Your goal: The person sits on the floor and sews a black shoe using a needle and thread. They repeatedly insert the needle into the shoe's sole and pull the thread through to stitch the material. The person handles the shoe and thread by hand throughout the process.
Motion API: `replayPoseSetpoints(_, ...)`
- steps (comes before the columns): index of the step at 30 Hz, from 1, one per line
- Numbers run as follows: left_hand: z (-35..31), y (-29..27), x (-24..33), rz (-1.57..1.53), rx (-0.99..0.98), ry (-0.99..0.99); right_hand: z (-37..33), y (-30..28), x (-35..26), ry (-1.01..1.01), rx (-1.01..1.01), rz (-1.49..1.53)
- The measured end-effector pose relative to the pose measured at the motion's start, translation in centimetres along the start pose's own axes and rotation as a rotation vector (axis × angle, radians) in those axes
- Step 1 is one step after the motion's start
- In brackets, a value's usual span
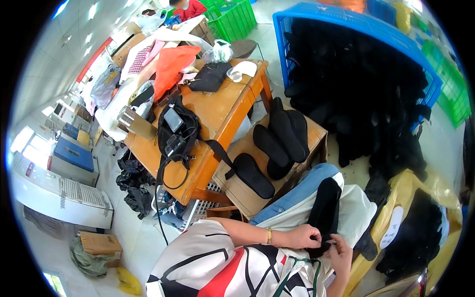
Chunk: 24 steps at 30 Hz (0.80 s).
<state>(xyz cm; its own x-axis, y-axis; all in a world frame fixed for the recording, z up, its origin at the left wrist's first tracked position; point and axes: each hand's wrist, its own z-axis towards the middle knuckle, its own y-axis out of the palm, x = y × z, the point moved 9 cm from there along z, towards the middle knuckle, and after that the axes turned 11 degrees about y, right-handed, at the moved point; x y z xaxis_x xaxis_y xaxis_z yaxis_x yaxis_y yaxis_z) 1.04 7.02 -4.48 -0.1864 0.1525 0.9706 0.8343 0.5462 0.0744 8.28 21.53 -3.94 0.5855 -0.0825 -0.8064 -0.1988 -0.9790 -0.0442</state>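
Observation:
A black slipper (325,203) lies lengthwise across my lap, its far end pointing away from me. My left hand (306,236), with a gold bracelet at the wrist, pinches the slipper's near end. Close beside it, my right hand (341,252) is closed at the same end, thumb and fingertips together. Whatever small detail sits between the fingertips is too fine to make out. Several more black slippers (253,175) rest on a cardboard box (231,190) just beyond my knees.
A wooden table (217,116) on the left bears a black bag (180,128), a metal flask (136,123) and cloth. At the right stand a large blue crate (356,24) full of black pieces and a yellow sack (363,274). A person in red (192,9) is far off.

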Motion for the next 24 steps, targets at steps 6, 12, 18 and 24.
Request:
replayPoseSetpoints(6, 0.0, 0.6, -1.2, -0.034, -0.077, -0.004, 0.3, 3.5, -6.4, -0.560, 0.093, -0.893)
replayPoseSetpoints(12, -0.4, -0.1, -0.2, -0.136, -0.089, -0.038, 0.2, 3.7, -6.0, -0.619, 0.208, -0.758)
replayPoseSetpoints(18, 0.1, -4.3, 1.6, 0.213, -0.074, 0.049, 3.2, 4.8, 2.2, -0.072, 0.058, -0.036)
replayPoseSetpoints(24, -0.3, -4.7, 2.3, 0.369, -0.080, 0.167, 1.9, 3.6, -1.0, -0.168, 0.090, 0.122)
